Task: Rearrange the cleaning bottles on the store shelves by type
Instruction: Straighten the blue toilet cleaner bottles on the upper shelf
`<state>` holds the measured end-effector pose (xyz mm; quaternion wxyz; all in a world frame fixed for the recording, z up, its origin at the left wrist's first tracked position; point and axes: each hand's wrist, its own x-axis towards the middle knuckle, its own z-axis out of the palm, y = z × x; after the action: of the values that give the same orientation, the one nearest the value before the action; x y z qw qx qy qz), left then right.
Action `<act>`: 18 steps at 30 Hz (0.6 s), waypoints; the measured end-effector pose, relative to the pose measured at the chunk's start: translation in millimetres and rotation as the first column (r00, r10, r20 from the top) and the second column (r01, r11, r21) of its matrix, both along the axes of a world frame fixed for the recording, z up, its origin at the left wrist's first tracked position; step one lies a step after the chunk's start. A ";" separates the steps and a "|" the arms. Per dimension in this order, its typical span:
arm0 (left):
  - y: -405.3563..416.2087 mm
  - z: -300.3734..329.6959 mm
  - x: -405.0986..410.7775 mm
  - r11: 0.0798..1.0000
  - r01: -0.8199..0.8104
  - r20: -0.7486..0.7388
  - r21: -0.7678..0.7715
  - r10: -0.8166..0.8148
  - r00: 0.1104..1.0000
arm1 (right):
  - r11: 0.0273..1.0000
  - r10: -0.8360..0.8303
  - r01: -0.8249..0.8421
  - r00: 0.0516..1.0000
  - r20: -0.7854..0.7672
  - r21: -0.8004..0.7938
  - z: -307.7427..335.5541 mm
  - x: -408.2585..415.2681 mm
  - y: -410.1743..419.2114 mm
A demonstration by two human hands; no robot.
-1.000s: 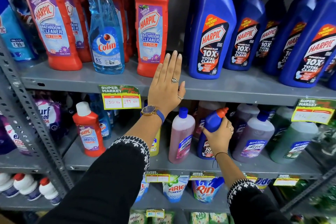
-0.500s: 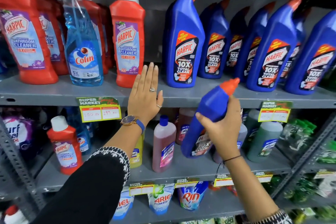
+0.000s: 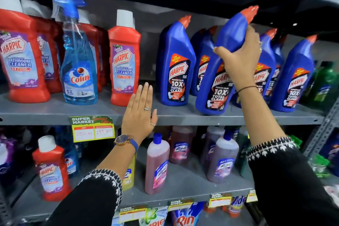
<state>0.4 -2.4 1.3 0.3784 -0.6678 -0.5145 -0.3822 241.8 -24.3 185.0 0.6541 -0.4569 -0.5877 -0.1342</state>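
Indoors, grey metal store shelf, right hand gripping blue Harpic bottle, left hand flat, empty

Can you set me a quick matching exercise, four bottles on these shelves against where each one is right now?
Bottles:
1. Colin spray bottle
2. tilted blue Harpic bottle
3. small red Harpic bottle
4. pink Lizol bottle

Places:
A. lower shelf, left of the left arm
B. held in the right hand
C. upper shelf, among the red bottles
D. lower shelf, between the two arms

Pairs: 1-C, 2-B, 3-A, 4-D
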 end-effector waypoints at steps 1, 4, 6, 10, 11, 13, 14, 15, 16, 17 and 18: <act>0.4 -0.6 -0.1 1.000 -0.001 0.000 0.003 0.001 1.000 | 0.999 -0.021 0.022 1.000 0.013 -0.038 -1.4 3.0 10.5; 2.3 -1.8 -0.9 1.000 -0.002 -0.004 0.015 0.002 1.000 | 0.990 -0.037 0.041 0.999 0.032 -0.137 -4.5 9.9 37.5; 3.5 -2.8 -1.0 1.000 0.002 -0.005 0.027 -0.002 1.000 | 0.981 -0.056 0.064 0.997 0.049 -0.181 -4.0 12.1 50.5; 5.5 -3.9 -1.1 0.999 0.016 0.005 0.035 -0.016 1.000 | 0.974 -0.052 0.061 0.997 0.048 -0.216 -10.7 11.9 62.5; 5.5 -3.8 -1.1 0.999 0.015 0.007 0.033 -0.016 1.000 | 0.977 -0.049 0.052 0.999 0.017 -0.207 -17.6 11.1 61.4; 5.4 -3.8 -1.3 0.999 0.013 0.009 0.029 -0.014 1.000 | 0.978 -0.055 0.046 0.998 -0.041 -0.205 -41.7 9.1 57.0; 5.1 -3.9 -1.3 1.000 0.016 0.010 0.024 -0.016 1.000 | 0.972 -0.062 0.044 0.996 -0.071 -0.230 -59.3 7.5 54.0; 4.9 -4.0 -1.2 1.000 0.017 0.011 0.022 -0.018 1.000 | 0.961 -0.071 0.041 0.992 -0.100 -0.275 -78.8 5.4 50.7; 5.1 -3.8 -1.2 1.000 0.018 0.012 0.023 -0.018 1.000 | 0.944 -0.088 0.046 0.989 -0.115 -0.328 -97.8 3.2 48.1; 5.5 -3.7 -1.1 1.000 0.018 0.013 0.023 -0.018 1.000 | 0.926 -0.108 0.059 0.988 -0.112 -0.373 -114.4 1.7 46.3; 5.9 -3.8 -1.0 1.000 0.018 0.011 0.020 -0.018 1.000 | 0.915 -0.123 0.071 0.987 -0.106 -0.397 -125.8 1.0 45.5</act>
<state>-0.6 3.5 -2.5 0.3789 -0.6664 -0.5068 -0.3944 242.8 21.3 59.2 0.5784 -0.6150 -0.5357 -0.0164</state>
